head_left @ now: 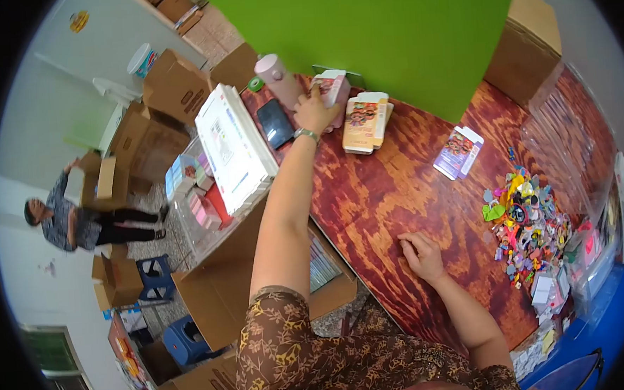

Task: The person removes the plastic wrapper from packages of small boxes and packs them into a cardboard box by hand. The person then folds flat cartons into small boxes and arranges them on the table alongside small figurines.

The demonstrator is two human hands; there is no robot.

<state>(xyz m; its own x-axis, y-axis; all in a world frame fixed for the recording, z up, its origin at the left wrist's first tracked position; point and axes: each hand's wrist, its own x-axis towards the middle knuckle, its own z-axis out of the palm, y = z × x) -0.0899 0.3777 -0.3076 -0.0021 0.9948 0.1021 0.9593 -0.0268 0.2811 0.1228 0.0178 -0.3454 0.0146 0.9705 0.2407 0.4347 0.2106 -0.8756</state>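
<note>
My left hand (315,112) reaches to the far side of the wood-patterned table (369,206) and closes over a pink printed box (330,87) in a pink stack. Beside it stand a pink bottle (278,80) and a dark phone (275,123). Just to the right lies a small stack of cream and orange printed boxes (363,124). My right hand (422,256) rests on the table nearer my body, fingers loosely bent and apart, with nothing visible in them. A single purple printed box (458,152) lies farther right.
A heap of small colourful pieces (528,219) covers the table's right side, near clear plastic bags (597,250). A green panel (374,36) rises at the back. Left are a white carton (228,150), a tub of small boxes (191,184) and an open cardboard box (224,270). Another person (73,214) stands farther off.
</note>
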